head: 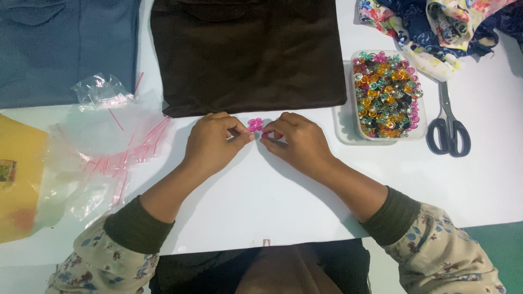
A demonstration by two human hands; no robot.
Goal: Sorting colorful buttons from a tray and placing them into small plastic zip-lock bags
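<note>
Cloth [248, 54], dark brown and folded, lies on the white table [272, 201] above both hands. Right of it sits a tub [343, 130] of coloured beads beside scissors [448, 128]. Left hand [212, 142] and right hand [294, 141] meet below the cloth, fingertips pinching small pink beads [255, 125] between them.

A white table [283, 207] fills nearly the whole view under even, soft light that throws only faint shadows, and past its near edge at the lower right corner shows a strip of dull green floor [498, 245].
</note>
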